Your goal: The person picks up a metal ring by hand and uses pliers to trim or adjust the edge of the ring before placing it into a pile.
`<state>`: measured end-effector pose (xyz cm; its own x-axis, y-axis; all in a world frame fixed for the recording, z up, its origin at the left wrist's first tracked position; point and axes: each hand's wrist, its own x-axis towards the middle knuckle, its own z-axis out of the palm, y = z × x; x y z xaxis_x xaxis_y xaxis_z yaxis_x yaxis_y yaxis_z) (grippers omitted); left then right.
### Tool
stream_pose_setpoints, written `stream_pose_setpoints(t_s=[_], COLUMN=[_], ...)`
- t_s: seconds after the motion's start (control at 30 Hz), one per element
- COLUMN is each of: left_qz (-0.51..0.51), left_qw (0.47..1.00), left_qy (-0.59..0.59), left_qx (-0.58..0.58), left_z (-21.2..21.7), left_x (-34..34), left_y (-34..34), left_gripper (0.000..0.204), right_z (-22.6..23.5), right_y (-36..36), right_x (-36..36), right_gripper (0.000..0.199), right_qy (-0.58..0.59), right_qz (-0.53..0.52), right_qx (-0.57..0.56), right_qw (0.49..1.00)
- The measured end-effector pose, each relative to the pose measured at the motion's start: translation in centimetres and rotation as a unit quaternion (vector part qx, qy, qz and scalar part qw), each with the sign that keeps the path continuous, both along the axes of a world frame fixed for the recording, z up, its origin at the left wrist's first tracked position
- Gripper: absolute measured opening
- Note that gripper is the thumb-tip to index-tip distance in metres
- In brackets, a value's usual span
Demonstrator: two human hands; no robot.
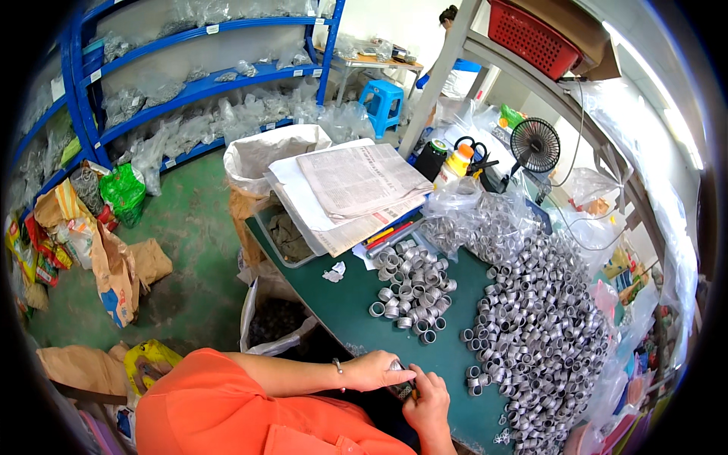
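Observation:
My left hand (pixel 370 371), with a bracelet at its wrist, is closed around a small silver metal ring (pixel 395 365) near the table's front edge. My right hand (pixel 428 403) meets it there, index finger reaching to the ring. Its other fingers curl in around something with a small yellow-orange part; most of that is hidden. Beyond my hands a small group of similar metal rings (pixel 413 287) lies on the green table (pixel 341 299). To the right spreads a much larger heap of loose rings (pixel 542 334).
Newspapers (pixel 364 178) lie over a clear plastic bin at the table's far left. Plastic bags of parts (pixel 493 224), scissors (pixel 474 152) and a black fan (pixel 535 145) stand at the back. An open sack (pixel 277 315) sits beside the table. Blue shelves (pixel 189 95) line the wall.

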<state>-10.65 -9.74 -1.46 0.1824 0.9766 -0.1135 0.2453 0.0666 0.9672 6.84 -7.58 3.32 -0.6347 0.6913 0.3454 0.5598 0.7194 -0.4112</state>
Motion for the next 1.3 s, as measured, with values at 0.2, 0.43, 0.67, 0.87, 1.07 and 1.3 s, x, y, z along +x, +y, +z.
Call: stream_pose_setpoints(t_s=[0.2, 0.43, 0.67, 0.87, 1.07, 1.3], left_qz=[0.032, 0.007, -0.165, 0.013, 0.599, 0.867], left_qw=[0.999, 0.988, 0.942, 0.936, 0.753, 0.485], left_qy=[-0.006, -0.133, -0.281, -0.352, -0.254, 0.023], left_qx=[-0.043, -0.075, -0.082, -0.021, 0.096, 0.114], left_z=[1.4, 5.0, 4.1, 3.9, 8.9, 18.3], left_x=[-0.6, -2.2, -2.8, -4.1, -22.4, -50.3], left_y=[-0.5, -2.3, -3.1, -4.3, -11.1, -30.8], left_gripper=[0.055, 0.050, 0.032, 0.031, 0.024, 0.035], right_z=[-1.2, -2.1, -1.0, -0.4, -0.5, -0.1], right_y=[0.2, -0.1, -0.1, 0.7, 0.4, 1.0], right_x=[-0.4, -0.8, -1.7, -2.0, -1.8, -2.3], right_gripper=[0.038, 0.028, 0.041, 0.052, 0.052, 0.051], right_qy=[0.062, 0.134, 0.237, 0.280, 0.271, 0.231], right_qz=[0.007, 0.022, 0.035, 0.025, 0.076, 0.120], right_qx=[-0.178, -0.361, -0.577, -0.489, -0.558, -0.552], right_qw=[0.982, 0.922, 0.781, 0.825, 0.781, 0.792])
